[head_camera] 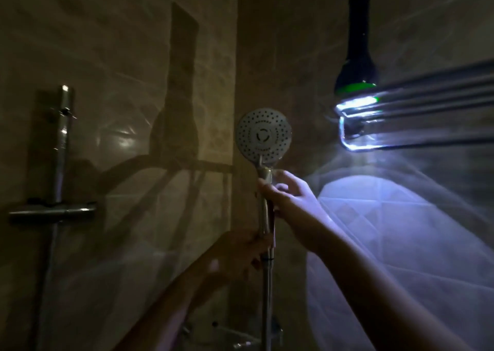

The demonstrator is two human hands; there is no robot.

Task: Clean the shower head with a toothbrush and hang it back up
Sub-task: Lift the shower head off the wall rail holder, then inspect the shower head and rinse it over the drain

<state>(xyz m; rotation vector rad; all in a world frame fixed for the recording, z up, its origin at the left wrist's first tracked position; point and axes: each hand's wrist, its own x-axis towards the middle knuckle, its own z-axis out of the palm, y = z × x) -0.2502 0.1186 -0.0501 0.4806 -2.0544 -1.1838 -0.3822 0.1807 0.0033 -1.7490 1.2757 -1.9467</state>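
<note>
The shower head (263,134) stands upright in the air in front of the corner where the two tiled walls meet. It is off any holder, with its round nozzle face turned toward the camera. Both hands carry it by the handle (265,214). The right hand (291,195) has its fingers curled round the top of the handle, just under the neck. The left hand (238,257) wraps the lower end, where the hose (266,297) runs straight down. In this dim light I cannot make out a toothbrush for sure.

It looks like a light, rigid piece, probably plated plastic or thin metal, smooth and likely slippery if wet. The hose is the awkward part, I judge. It is stiff and springy, so it will tug and twist the head unless one hand steadies the lower handle. The handle is the place to hold. The neck under the disc looks narrow and should not take leverage, and the nozzle face should stay free for brushing.

A lit flashlight (357,56) lies on the towel rack (427,101) at upper right. A riser rail (62,142) is fixed to the left wall, well apart from the head. A small corner shelf (240,334) sits below the hands.
</note>
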